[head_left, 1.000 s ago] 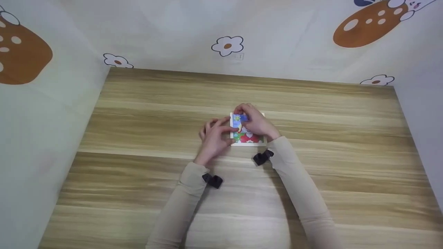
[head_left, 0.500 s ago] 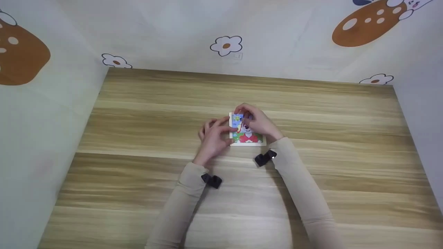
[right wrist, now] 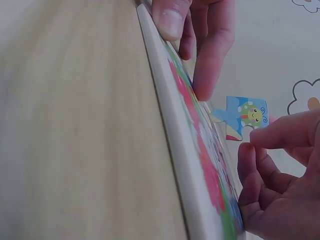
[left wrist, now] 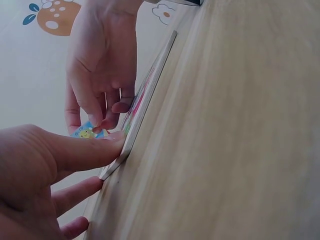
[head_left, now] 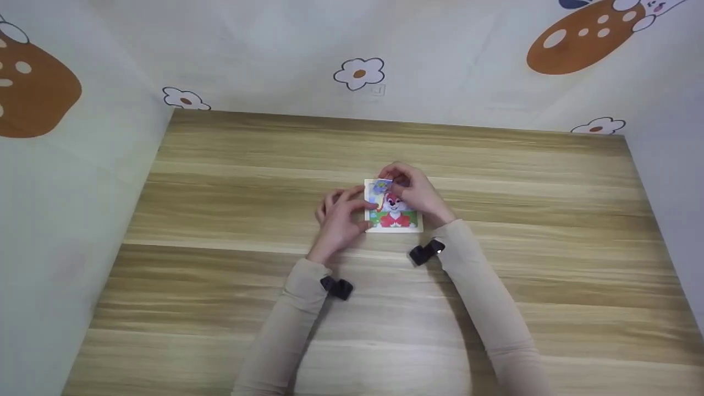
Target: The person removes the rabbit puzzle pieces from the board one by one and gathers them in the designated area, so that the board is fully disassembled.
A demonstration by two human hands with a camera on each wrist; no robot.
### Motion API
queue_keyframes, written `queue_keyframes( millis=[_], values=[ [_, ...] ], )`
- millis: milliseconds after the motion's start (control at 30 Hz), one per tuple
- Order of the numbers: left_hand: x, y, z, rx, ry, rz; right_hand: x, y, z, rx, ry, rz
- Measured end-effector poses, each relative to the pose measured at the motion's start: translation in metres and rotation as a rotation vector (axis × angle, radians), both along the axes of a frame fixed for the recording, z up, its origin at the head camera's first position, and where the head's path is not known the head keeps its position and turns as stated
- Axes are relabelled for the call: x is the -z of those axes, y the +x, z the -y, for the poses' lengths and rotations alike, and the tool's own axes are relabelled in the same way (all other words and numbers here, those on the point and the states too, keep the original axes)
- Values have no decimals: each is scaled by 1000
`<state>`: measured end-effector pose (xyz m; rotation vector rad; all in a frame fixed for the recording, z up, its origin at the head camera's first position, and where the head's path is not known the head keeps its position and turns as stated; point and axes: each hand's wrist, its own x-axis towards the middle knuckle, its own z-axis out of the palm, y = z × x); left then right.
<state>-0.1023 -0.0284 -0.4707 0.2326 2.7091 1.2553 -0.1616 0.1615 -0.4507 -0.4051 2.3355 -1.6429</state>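
Left hand (head_left: 342, 221) at puzzle's (head_left: 395, 230) left edge, fingers fairly straight, thumb and a fingertip resting on it. Piece (right wrist: 258, 108), blue with yellow-faced bug, raised over puzzle's far left corner, tilted. Puzzle flat on table (head_left: 231, 220). Right hand (head_left: 421, 193) above puzzle's far right part, thumb and index pinching piece. Black camera (head_left: 423, 254) near puzzle's near right corner.

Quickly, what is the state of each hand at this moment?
Left hand: open, touching the puzzle board.
Right hand: closed, pinching a puzzle piece.
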Motion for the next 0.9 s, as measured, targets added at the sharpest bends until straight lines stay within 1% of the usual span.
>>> queue_keyframes(
  millis=[33,133,367,600,633,667,733,900],
  values=[
    [0,0,0,0,0,1,4,-2,-2,9,-2,5],
    [0,0,-1,1,-1,3,2,-2,-7,36,-15,21],
    [0,0,0,4,1,6,0,-3,-25,147,-9,-29],
    [1,1,1,17,10,-12,-33,12,-37,200,27,-33],
    [1,1,1,18,13,-12,-33,12,-39,206,36,-29],
    [1,1,1,18,15,-13,-33,12,-43,212,44,-24],
    [1,1,0,18,17,-13,-27,10,-52,223,61,-23],
    [0,1,0,13,18,-1,-5,-2,-76,248,113,-28]
  ],
)
